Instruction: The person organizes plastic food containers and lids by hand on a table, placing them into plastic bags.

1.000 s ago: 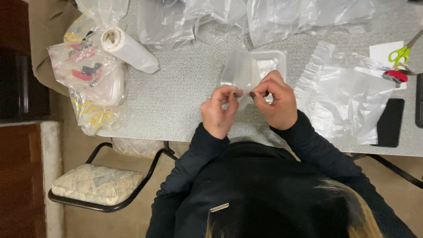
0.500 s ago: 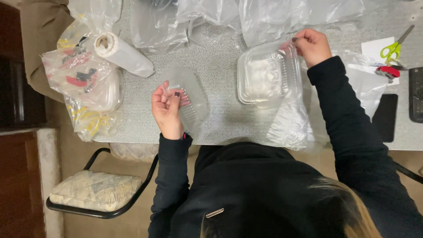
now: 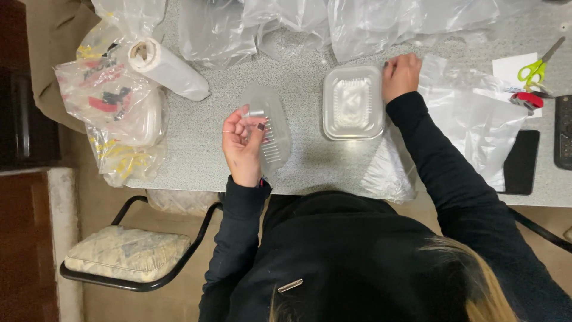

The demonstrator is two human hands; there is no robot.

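Status: left hand (image 3: 243,146) has its fingers (image 3: 255,132) closed around a clear ribbed plastic lid (image 3: 269,128), held tilted just above the grey speckled desk (image 3: 196,128). Right hand (image 3: 400,76) rests at the far corner of the clear square plastic container (image 3: 353,102), fingers curled, grip unclear. Container sits uncovered on the desk; lid well apart, not yet on.

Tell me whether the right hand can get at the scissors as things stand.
Probably yes. The right hand rests by the clear tray, and only flat plastic bags lie between it and the scissors; nothing tall blocks the way.
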